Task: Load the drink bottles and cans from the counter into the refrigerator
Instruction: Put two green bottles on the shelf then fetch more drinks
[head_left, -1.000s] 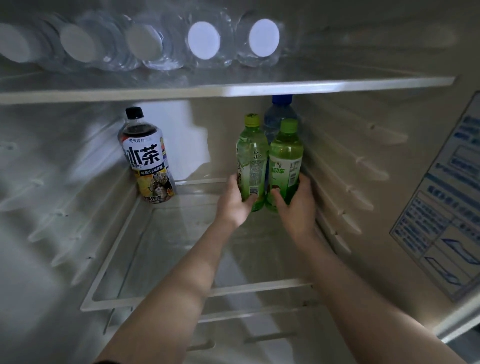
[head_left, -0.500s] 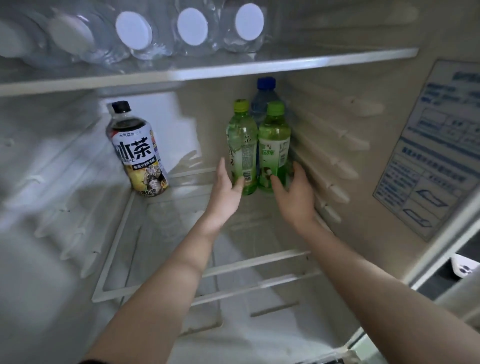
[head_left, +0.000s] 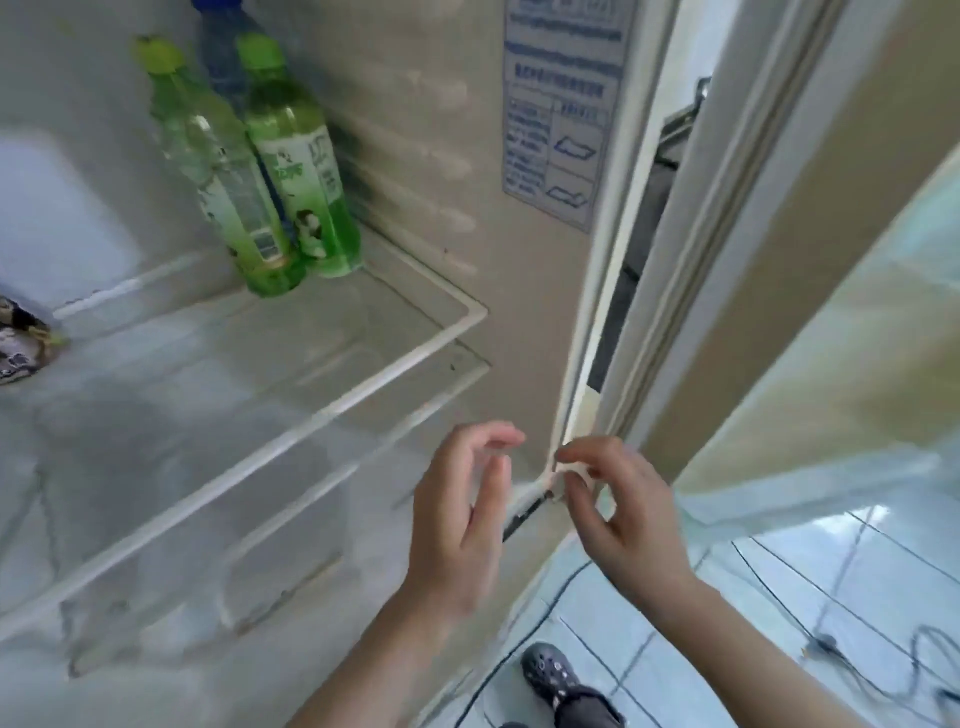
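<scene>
Bottles shelved, both hands empty at the fridge's front edge.
Two green tea bottles (head_left: 270, 171) stand upright, caps up, touching, in the glass shelf's (head_left: 363, 395) back right corner, up-left of loosely curled left hand (head_left: 462, 519) and right hand (head_left: 623, 514); left is nearer.

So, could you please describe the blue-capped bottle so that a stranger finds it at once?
Look at the glass shelf in the fridge, in its far right corner. Two green bottles stand there side by side. The blue-capped bottle stands behind them, mostly hidden; it alone has a blue body.
</scene>
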